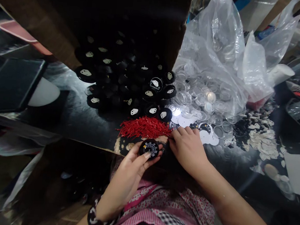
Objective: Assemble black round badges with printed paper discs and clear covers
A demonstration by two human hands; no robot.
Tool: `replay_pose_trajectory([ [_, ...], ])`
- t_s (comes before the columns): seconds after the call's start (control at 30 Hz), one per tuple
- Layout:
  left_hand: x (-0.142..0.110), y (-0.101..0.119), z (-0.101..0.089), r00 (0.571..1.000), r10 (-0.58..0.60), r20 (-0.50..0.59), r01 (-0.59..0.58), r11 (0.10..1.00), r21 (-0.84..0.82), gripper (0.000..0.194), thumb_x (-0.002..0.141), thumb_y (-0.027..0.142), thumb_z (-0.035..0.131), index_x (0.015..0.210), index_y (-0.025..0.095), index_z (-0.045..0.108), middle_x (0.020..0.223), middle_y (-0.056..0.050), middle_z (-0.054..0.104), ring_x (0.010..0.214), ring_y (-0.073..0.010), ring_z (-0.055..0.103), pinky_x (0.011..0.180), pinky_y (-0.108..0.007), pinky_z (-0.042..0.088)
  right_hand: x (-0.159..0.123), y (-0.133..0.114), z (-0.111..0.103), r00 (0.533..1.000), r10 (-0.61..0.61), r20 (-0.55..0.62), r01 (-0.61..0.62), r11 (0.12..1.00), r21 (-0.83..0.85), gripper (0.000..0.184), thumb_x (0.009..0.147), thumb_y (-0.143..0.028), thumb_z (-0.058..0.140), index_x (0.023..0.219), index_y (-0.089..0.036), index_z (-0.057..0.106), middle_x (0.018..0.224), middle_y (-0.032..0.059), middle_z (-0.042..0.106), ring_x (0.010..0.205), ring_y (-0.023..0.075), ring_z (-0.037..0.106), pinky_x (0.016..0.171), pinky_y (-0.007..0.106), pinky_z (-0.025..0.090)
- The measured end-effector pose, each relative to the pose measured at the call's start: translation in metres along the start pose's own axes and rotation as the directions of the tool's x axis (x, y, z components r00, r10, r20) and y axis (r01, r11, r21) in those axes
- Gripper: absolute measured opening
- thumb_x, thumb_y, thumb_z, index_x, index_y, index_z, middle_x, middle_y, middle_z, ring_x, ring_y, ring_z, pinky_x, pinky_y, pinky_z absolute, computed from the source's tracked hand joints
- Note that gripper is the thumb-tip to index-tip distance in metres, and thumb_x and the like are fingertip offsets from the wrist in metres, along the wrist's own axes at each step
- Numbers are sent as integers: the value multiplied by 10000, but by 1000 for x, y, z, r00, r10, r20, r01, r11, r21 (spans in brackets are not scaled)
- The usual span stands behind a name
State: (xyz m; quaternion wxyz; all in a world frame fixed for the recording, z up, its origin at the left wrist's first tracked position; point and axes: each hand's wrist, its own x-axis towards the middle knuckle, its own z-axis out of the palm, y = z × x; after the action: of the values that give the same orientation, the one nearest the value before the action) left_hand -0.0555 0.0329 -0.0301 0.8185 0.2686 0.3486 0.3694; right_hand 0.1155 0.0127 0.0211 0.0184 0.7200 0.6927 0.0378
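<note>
My left hand (132,171) grips a small round black gauge (149,148) with its dial facing up, thumb across the lower rim. My right hand (187,147) lies just right of it, fingers curled and pressed down at the edge of a heap of thin red needles (145,127); what its fingertips pinch is hidden. Round white dial discs (210,135) lie by its knuckles.
A pile of black gauge bodies (131,80) fills the space behind the needles, under a brown box. Clear plastic bags with transparent round lenses (205,95) stand at the back right. White scraps (262,137) litter the dark tabletop on the right. A dark tray (12,84) sits far left.
</note>
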Motion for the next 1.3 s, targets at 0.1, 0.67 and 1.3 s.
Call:
replay_pose_trajectory([
  [0.1, 0, 2, 4, 999, -44, -32, 40, 993, -114, 216, 864, 204, 640, 1079, 189, 624, 1116, -105, 736, 1085, -288, 676, 932, -424, 546, 1, -2, 1, 1000, -13, 7, 13, 1000, -6, 134, 939, -204, 523, 881, -162, 636, 878, 98, 662, 858, 283, 573, 733, 405, 356],
  [0.67, 8, -7, 22, 999, 28, -29, -34, 973, -227, 258, 864, 217, 645, 1119, 178, 641, 1169, -102, 724, 1166, -250, 637, 1062, -417, 470, -17, -8, 8, 979, 175, -107, -85, 818, 569, 31, 865, -206, 638, 848, -191, 617, 843, 36, 622, 847, 227, 570, 743, 346, 388],
  [1.3, 9, -11, 19, 974, 196, 110, -222, 916, 333, 299, 899, 332, 604, 1194, 291, 579, 1251, -5, 649, 1190, -194, 597, 1066, -315, 428, -28, -14, -6, 977, 79, -198, 59, 793, 607, 81, 921, -115, 557, 876, -167, 600, 848, 43, 630, 793, 204, 568, 746, 342, 367],
])
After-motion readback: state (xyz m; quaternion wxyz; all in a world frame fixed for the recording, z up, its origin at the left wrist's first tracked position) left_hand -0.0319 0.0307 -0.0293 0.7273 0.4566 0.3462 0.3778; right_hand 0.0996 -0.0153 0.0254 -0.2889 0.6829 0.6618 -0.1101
